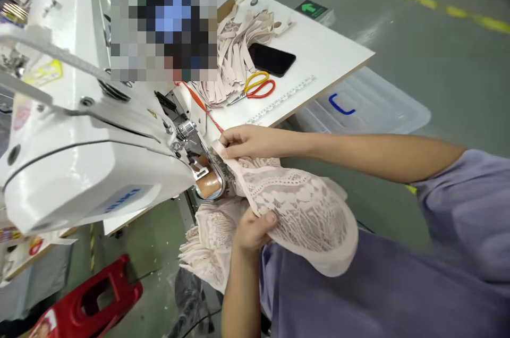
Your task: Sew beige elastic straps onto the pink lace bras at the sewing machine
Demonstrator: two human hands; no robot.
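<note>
My left hand (255, 229) pinches the lower edge of a pale pink lace garment piece (306, 210), thumb on top. Above it, my right hand (237, 141) has its fingers closed on the pale band (243, 178) along the same piece, beside the end of the sewing machine's arm (211, 184). The lace cup spreads to the right of both hands, over my lap. More lace pieces (211, 242) hang in a bunch below the machine arm, left of my left hand. The white machine head (95, 173) stands to the left.
On the white table (338, 56) lie pale fabric strips (235, 56), a black phone (273, 59), scissors with yellow and red handles (258, 84) and a clear ruler (282, 99). A translucent bin (366, 104) stands beyond the table edge. A red plastic object (87, 301) is at the lower left.
</note>
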